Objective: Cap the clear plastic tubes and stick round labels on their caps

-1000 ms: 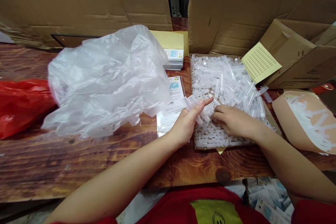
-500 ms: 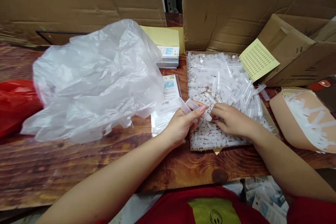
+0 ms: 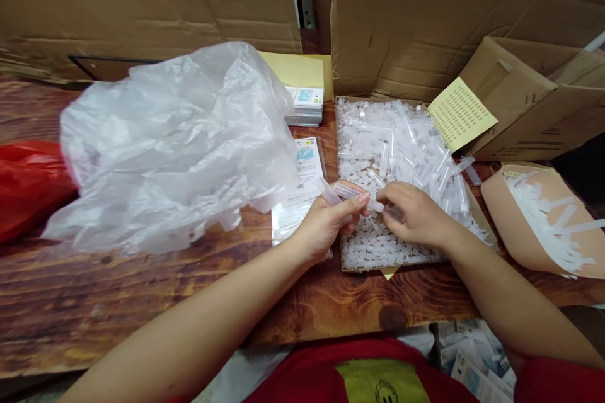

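- Okay, seems to be mid-handling of clear tubes (image 3: pixel 348 191), with both hands brought together over the left part of the tray (image 3: pixel 482 217).
- Got what look like two tubes gripped in the left hand (image 3: pixel 326 220), by the tray's left edge.
- Curled fingers and thumb on the right hand (image 3: pixel 416 217), over the tray and close beside those tubes; maybe pinching a clear piece, can't tell for sure.
- Probably calls for a steady left grip and careful right fingertips around the tube ends.
- Now for containers: tray heaped with loose tubes (image 3: pixel 416 141) toward the back and right, plus small white pieces (image 3: pixel 373 250) along the front.
- Just right of the tray, a tan bin (image 3: pixel 501 220) holding white strips (image 3: pixel 562 220).
- Behind and right of the tray, an open cardboard box (image 3: pixel 520 129); can't see down inside.
- Behind and left of the tray, a stack of cards (image 3: pixel 305 114) against a yellow holder (image 3: pixel 293 69).
- Farther left of the tray, a crumpled plastic bag (image 3: pixel 184 145), contents unclear.
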Demonstrator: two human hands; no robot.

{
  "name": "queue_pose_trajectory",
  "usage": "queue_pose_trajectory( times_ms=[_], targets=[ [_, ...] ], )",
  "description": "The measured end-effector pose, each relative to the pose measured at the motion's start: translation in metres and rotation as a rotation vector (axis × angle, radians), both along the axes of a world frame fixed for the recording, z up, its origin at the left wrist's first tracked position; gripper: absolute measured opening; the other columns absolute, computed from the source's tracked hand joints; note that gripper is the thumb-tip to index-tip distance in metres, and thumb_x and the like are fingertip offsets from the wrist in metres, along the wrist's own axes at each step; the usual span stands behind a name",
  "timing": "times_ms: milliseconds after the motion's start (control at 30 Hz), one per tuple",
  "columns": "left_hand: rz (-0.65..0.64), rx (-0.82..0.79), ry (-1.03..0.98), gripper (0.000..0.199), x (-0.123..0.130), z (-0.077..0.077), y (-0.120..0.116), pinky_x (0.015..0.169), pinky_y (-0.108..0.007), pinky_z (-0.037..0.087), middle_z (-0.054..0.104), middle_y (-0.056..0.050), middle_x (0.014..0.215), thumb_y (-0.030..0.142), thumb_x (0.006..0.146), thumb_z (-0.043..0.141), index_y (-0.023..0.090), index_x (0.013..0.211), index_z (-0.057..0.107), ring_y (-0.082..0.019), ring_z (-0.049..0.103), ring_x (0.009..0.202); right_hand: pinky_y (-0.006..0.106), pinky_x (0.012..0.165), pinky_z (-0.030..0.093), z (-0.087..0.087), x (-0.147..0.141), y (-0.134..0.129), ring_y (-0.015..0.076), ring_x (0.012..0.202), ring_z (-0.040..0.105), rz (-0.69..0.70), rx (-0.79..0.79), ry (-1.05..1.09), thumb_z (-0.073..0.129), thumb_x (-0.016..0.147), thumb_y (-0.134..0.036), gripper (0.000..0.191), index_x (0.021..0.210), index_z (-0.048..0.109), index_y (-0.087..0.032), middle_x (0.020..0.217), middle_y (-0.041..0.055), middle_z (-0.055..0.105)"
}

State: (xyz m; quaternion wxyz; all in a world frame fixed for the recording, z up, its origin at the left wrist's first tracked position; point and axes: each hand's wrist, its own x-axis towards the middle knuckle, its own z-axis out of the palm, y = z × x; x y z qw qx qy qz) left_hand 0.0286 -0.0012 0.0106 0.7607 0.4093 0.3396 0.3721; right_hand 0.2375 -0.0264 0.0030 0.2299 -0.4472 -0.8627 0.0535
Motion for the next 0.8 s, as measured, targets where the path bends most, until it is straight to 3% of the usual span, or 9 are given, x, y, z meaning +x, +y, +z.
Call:
queue_pose_trajectory(
  times_ms=[133, 233, 400, 533, 633, 800],
  targets=[
    [0.008, -0.019, -0.001, 0.041, -0.001, 0.001, 0.0, 0.045, -0.02, 0.026, 0.067, 0.002, 0.064, 0.044, 0.066, 0.086, 0.019, 0.085, 0.06, -0.007, 0.045, 0.045, 0.029, 0.067, 0.05, 0.008, 0.002, -0.003, 0.0151, 0.076, 0.06, 0.011, 0.018, 0.236, 0.058, 0.09, -0.013, 0.02, 0.109, 0.061, -0.02, 0.09, 0.0036, 0.065],
    [0.029, -0.02, -0.002, 0.039, -0.001, 0.0, 0.001, 0.043, -0.02, 0.026, 0.069, 0.001, 0.065, 0.042, 0.068, 0.084, 0.019, 0.086, 0.058, -0.007, 0.047, 0.043, 0.029, 0.071, 0.054, 0.014, 0.002, -0.005, 0.0141, 0.08, 0.063, 0.015, -0.003, 0.332, 0.06, 0.094, -0.015, 0.023, 0.116, 0.066, -0.02, 0.098, 0.0053, 0.067],
    [0.022, -0.051, -0.026, 0.042, 0.0, 0.0, 0.001, 0.041, -0.018, 0.024, 0.073, -0.002, 0.069, 0.04, 0.066, 0.086, 0.019, 0.081, 0.053, -0.008, 0.051, 0.044, 0.031, 0.081, 0.058, 0.015, 0.004, -0.002, 0.0158, 0.094, 0.067, -0.028, -0.154, 0.562, 0.065, 0.098, -0.028, 0.014, 0.107, 0.074, -0.022, 0.1, 0.0059, 0.069],
    [-0.008, -0.08, -0.071, 0.044, 0.0, 0.001, 0.0, 0.04, -0.015, 0.022, 0.075, -0.004, 0.07, 0.038, 0.066, 0.088, 0.02, 0.079, 0.049, -0.008, 0.052, 0.043, 0.028, 0.078, 0.061, 0.015, 0.002, -0.002, 0.0137, 0.086, 0.071, -0.061, -0.297, 0.86, 0.074, 0.093, -0.037, 0.018, 0.101, 0.071, -0.021, 0.096, 0.0026, 0.071],
    [-0.055, -0.137, -0.14, 0.046, 0.001, 0.004, -0.002, 0.039, -0.014, 0.022, 0.075, -0.004, 0.07, 0.035, 0.066, 0.089, 0.019, 0.077, 0.047, -0.008, 0.054, 0.043, 0.026, 0.078, 0.061, 0.018, -0.003, -0.008, 0.0126, 0.084, 0.073, -0.06, -0.244, 0.968, 0.077, 0.091, -0.03, 0.014, 0.102, 0.071, -0.023, 0.093, 0.0004, 0.072],
    [-0.165, -0.324, -0.306, 0.043, 0.001, 0.009, -0.007, 0.037, -0.013, 0.02, 0.074, -0.005, 0.07, 0.029, 0.067, 0.089, 0.018, 0.073, 0.049, -0.007, 0.052, 0.043, 0.024, 0.081, 0.058, 0.026, -0.018, -0.022, 0.0131, 0.094, 0.07, -0.015, -0.033, 0.944, 0.074, 0.089, -0.011, 0.02, 0.103, 0.073, -0.025, 0.097, 0.0016, 0.074]
  ],
)
